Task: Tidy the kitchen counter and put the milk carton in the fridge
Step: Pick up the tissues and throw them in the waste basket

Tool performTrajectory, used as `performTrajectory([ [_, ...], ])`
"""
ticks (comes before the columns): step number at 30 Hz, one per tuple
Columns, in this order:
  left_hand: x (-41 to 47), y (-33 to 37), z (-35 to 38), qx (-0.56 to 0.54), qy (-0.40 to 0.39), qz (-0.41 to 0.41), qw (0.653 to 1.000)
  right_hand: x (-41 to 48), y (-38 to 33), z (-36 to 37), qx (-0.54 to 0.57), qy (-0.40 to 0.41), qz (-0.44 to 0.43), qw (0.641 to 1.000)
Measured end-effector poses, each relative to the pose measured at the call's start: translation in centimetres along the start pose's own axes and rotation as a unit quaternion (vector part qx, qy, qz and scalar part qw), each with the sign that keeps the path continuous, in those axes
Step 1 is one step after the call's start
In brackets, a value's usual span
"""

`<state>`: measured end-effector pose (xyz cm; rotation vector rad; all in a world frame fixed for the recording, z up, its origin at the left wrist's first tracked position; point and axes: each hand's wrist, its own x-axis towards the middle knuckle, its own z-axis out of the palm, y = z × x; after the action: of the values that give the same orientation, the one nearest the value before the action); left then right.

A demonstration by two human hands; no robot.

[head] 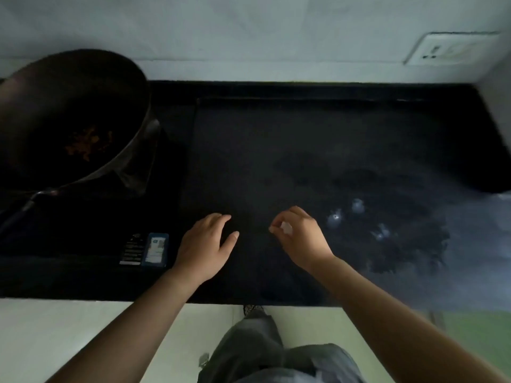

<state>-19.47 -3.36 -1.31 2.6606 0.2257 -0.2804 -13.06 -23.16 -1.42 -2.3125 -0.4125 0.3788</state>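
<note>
The black kitchen counter (276, 150) fills the middle of the head view. My left hand (207, 244) rests flat on it near the front edge, fingers spread and empty. My right hand (301, 239) hovers just to the right, fingers pinched on a small white scrap (286, 227). Three small pale bits (356, 206) lie on the counter to the right of that hand, over a dark wet-looking patch (401, 239). No milk carton is in view.
A large dark wok (69, 120) with brown food remains stands at the left, its handle (16, 214) reaching toward the front. A small blue-edged packet (155, 249) lies left of my left hand. A wall socket (448, 51) sits at the back right.
</note>
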Motion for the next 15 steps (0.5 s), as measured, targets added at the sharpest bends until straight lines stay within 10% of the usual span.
performTrajectory([
  [15, -18.5, 26.5, 11.1, -0.134, -0.196, 0.235, 0.942, -40.3, 10.5, -10.3, 0.069, 0.288, 0.218, 0.930],
])
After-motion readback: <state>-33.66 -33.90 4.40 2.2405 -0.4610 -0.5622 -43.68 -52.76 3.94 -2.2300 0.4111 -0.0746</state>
